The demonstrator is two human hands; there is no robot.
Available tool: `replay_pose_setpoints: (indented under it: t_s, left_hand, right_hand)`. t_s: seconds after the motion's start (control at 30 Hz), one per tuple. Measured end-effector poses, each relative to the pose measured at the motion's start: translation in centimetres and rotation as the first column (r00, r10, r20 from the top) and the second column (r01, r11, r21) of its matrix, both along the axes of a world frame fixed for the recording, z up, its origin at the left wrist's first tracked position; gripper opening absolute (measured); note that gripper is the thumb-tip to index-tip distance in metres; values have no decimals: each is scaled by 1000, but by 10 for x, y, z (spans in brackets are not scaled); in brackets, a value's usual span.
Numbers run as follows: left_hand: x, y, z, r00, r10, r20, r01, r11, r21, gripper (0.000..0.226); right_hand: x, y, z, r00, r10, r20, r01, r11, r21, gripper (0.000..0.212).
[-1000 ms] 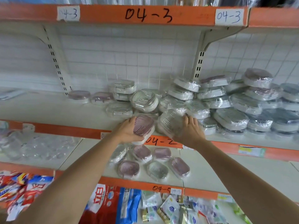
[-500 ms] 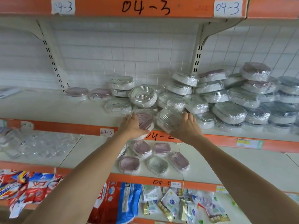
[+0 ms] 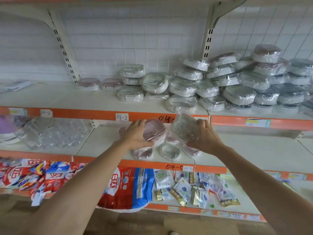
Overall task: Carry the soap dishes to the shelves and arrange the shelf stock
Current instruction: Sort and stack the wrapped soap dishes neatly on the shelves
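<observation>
Head view, left hand [image 3: 135,135] fingers curled round pink soap dish [image 3: 155,131], right hand [image 3: 205,139] gripping clear soap dish [image 3: 183,127].

upper orange rail [image 3: 84,113] — tag "04-2" [image 3: 122,117] | lower orange rail [image 3: 144,164] — handwritten "04-5" [image 3: 174,166]

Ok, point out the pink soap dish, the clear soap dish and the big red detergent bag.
pink soap dish [image 3: 155,131], head view, its ribbed top face
clear soap dish [image 3: 183,127], head view, its ribbed top face
big red detergent bag [image 3: 125,189], head view, its printed red front
</observation>
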State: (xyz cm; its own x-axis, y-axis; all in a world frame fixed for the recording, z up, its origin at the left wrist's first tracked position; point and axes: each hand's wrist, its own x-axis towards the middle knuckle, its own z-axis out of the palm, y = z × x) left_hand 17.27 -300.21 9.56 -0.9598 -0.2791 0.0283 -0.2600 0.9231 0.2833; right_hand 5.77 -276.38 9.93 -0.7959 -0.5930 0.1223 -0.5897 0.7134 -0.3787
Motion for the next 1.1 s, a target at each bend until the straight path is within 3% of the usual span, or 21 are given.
replay_pose_setpoints:
  t_s: [0.4, 0.57, 0.8, 1.1]
  left_hand:
    - [-8, 32, -80, 984, 16, 175, -7, 999, -52, 101]
    - [-37, 44, -127, 979, -3, 203, 2, 1000, 4, 97]
    - [-103, 52, -194, 981, 86, 171, -101, 992, 81, 93]
    - [-212, 37, -237, 996, 61, 72, -65, 997, 51, 97]
  right_hand:
    - [12, 22, -85, 974, -117, 195, 84, 982, 170, 95]
    - [1, 30, -136, 951, -220, 217, 164, 954, 252, 84]
    - [-48, 34, -194, 893, -372, 253, 312, 918, 247, 80]
    - [-125, 10, -241, 890, -406, 209, 381, 912, 150, 82]
